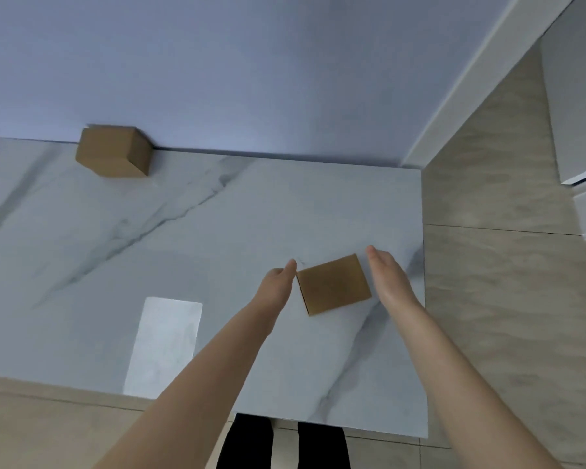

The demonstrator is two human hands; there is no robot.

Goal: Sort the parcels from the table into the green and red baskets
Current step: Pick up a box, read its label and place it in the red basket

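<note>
Small brown cardboard parcel (334, 284) lies on white marble tabletop (183, 231) between outstretched, empty fingers (290, 267) of left hand (278, 282) and right hand (389, 279); judged light, stiff, best clamped by opposite sides.

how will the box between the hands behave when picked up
Probably stiff: the box is cardboard with crisp edges. Likely light, being small beside the left hand and right hand. Flat-sided, so unlikely to roll, but may slide on the glossy table.

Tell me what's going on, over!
Hands open: left hand, right hand flank near box. Also far box by wall. Nothing in the way.
</note>
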